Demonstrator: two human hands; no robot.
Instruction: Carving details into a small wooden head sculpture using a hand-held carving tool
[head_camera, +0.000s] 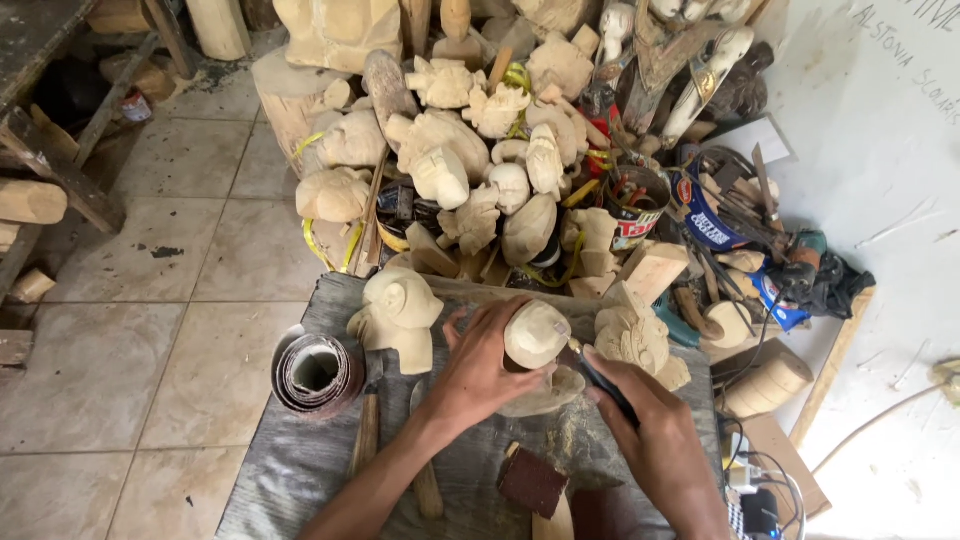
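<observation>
Left hand (480, 365) curled in a firm grip, right hand (655, 425) clenched beside it, forearms converging

The wooden carving (536, 335) is pale cream, like the heap of unfinished figures (470, 150) beyond it. The bench (300, 460) is covered in grey, streaked cloth. The sandpaper roll (317, 373) is grey outside with reddish-brown edges. The sanding block (532, 482) is dark reddish-brown. The floor tiles (180, 330) are beige and mottled; the tin can (637, 205) is red and yellow.
</observation>
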